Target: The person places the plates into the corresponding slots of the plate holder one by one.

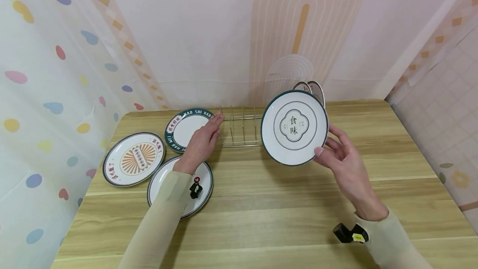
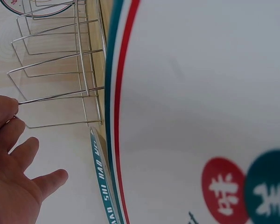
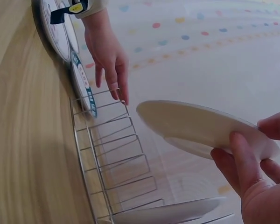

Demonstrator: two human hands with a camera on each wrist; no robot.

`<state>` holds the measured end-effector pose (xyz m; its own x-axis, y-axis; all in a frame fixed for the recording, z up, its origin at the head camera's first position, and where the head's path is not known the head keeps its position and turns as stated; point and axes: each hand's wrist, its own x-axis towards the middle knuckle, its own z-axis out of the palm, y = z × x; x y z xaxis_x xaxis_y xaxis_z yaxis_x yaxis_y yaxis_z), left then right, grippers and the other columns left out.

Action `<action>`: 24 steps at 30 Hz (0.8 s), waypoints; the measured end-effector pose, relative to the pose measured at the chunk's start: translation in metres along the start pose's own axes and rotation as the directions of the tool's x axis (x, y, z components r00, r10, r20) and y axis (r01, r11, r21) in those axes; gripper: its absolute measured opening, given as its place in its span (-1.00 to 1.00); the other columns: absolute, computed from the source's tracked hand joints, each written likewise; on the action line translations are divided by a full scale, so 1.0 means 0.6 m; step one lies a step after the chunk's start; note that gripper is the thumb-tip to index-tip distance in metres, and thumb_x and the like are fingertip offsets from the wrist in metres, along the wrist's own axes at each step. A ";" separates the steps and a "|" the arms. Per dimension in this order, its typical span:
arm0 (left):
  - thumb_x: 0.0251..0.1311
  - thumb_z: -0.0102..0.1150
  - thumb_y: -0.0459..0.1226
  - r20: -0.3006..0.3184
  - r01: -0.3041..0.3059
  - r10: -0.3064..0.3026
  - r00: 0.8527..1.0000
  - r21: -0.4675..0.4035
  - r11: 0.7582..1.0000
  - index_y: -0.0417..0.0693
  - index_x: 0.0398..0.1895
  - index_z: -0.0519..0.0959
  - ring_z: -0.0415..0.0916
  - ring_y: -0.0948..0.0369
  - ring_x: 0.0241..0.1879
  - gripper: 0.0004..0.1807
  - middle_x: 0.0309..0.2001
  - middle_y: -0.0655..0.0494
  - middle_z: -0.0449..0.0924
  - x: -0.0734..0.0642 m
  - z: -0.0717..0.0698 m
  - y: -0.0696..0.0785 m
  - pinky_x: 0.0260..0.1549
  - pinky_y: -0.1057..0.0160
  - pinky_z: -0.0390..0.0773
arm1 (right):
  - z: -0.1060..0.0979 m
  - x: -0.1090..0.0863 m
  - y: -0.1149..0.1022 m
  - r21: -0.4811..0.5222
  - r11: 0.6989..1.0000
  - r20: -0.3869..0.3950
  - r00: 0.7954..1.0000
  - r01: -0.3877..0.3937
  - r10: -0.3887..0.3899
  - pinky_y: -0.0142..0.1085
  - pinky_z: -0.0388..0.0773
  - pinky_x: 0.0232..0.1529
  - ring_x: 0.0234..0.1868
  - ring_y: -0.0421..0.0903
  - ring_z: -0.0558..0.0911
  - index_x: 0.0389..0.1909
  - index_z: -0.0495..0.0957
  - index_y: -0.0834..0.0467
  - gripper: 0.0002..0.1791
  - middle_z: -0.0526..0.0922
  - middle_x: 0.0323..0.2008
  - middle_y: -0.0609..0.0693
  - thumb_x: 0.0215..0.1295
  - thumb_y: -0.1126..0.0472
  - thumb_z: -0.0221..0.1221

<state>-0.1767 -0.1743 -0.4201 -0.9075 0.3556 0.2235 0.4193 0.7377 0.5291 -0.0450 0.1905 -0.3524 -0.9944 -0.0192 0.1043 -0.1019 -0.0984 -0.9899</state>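
Note:
My right hand (image 1: 345,165) holds a white plate (image 1: 293,128) with a dark green rim by its right edge, thumb on the front and fingers behind. The plate is raised and tilted, its face toward the head camera; the right wrist view shows its pale underside (image 3: 191,128). My left hand (image 1: 201,142) is at the left end of the wire dish rack (image 1: 242,143). In the left wrist view, its thumb and a finger pinch the rack's end wire (image 2: 51,99), while the other fingers are spread. Two plates (image 1: 317,92) stand upright in the rack's right end, partly hidden.
Left of the rack lies a green-rimmed plate (image 1: 173,140). A plate with an orange sunburst (image 1: 128,168) lies farther left. Stacked plates (image 1: 203,194) sit beneath my left forearm. The wooden table (image 1: 261,219) meets a patterned curtain (image 1: 201,53) at the back.

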 end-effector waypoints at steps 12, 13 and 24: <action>0.58 -0.06 -0.37 0.006 0.004 -0.004 1.000 0.012 1.000 -0.15 0.56 0.30 0.11 -0.04 0.57 -0.47 0.60 -0.01 0.13 0.000 0.000 0.000 0.45 -0.24 0.23 | -0.002 0.014 -0.005 -0.011 0.998 -0.094 0.994 0.054 -0.055 -0.27 0.69 0.05 0.14 -0.11 0.67 0.53 0.21 0.14 -0.30 0.54 0.22 0.15 0.45 0.37 0.24; 0.58 -0.05 -0.37 0.005 0.003 -0.003 1.000 0.012 1.000 -0.15 0.56 0.30 0.11 -0.04 0.57 -0.47 0.60 -0.01 0.13 0.000 0.000 0.000 0.45 -0.24 0.23 | -0.003 0.015 -0.004 -0.014 0.998 -0.099 0.994 0.055 -0.057 -0.27 0.68 0.06 0.14 -0.10 0.67 0.53 0.20 0.14 -0.30 0.53 0.23 0.16 0.46 0.36 0.24; 0.58 -0.05 -0.38 -0.007 -0.007 0.007 1.000 0.009 1.000 -0.18 0.55 0.31 0.12 -0.04 0.56 -0.48 0.60 -0.05 0.15 0.000 0.000 0.000 0.45 -0.23 0.24 | -0.005 0.022 -0.005 0.019 0.995 -0.179 0.979 0.100 -0.095 -0.30 0.68 0.05 0.09 -0.09 0.67 0.51 0.24 0.15 -0.31 0.52 0.21 0.16 0.42 0.42 0.24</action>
<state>-0.1768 -0.1741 -0.4203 -0.9048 0.3563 0.2332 0.4256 0.7402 0.5205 -0.0580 0.1936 -0.3482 -0.9693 0.1687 0.1791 -0.2003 -0.1185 -0.9725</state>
